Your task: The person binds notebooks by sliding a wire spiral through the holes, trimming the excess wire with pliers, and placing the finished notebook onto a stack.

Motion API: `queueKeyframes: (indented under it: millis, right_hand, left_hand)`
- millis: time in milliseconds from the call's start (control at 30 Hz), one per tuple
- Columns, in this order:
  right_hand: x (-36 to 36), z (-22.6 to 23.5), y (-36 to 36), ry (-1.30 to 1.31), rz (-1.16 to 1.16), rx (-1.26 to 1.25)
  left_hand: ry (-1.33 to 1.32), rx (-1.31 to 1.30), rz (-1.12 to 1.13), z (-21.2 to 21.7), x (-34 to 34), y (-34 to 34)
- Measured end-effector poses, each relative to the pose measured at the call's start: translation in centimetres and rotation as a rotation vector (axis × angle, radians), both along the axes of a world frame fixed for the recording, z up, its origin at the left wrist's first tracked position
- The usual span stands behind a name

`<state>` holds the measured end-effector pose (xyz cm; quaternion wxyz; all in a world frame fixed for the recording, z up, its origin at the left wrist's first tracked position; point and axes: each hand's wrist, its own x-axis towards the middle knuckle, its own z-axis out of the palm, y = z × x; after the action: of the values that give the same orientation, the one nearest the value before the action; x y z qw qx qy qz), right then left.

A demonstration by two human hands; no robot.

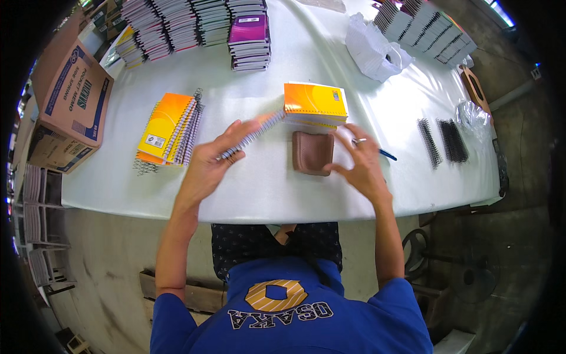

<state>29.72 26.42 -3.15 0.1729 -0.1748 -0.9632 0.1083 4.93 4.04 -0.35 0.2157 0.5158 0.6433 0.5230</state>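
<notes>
My left hand (pixel 221 144) grips a thin spiral notebook (pixel 254 134), tilted almost edge-on with its wire coil towards me. My right hand (pixel 362 159) hovers at the right side of a brown, square, shallow dish (pixel 313 152), thumb and forefinger spread. A slim blue pen-like tool (pixel 387 154) runs between its fingers, a metal end showing on the near side; its middle is hidden. Just beyond the dish lies a stack of yellow-orange notebooks (pixel 315 100). Left of my left hand sits another pile of yellow-orange spiral notebooks (pixel 167 130), with loose coil ends sticking out.
Black wire coils (pixel 452 141) lie at the right of the white-covered table (pixel 247 197). A white plastic bag (pixel 374 50) and coil-bound stacks (pixel 424 32) stand at the back right. Purple-topped notebooks (pixel 247 41) rise at the back. A cardboard box (pixel 73 100) borders the left edge.
</notes>
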Motion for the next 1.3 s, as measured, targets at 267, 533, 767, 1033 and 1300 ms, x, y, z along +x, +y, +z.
queueKeyframes:
  millis: [267,533,767,1033,1300]
  right_hand:
    - [5.5,-4.1,2.4,-0.11,-0.366,0.311]
    - [1.4,-1.9,-4.0,0.476,-0.178,-0.062]
    - [-4.2,1.0,-11.8,0.346,0.101,-0.131]
    - [-5.6,1.9,-12.0,0.261,0.134,-0.002]
    - [-5.4,4.0,-9.4,-0.069,0.246,-1.184]
  left_hand:
    - [-0.017,-0.071,0.138,-5.7,2.8,1.4]
    - [-0.273,0.134,0.241,-6.4,3.6,1.6]
    - [0.104,-0.051,0.23,-5.9,3.8,1.2]
    - [0.516,-0.051,0.398,-5.3,4.6,1.2]
    - [0.881,-0.048,0.531,-2.7,4.2,0.5]
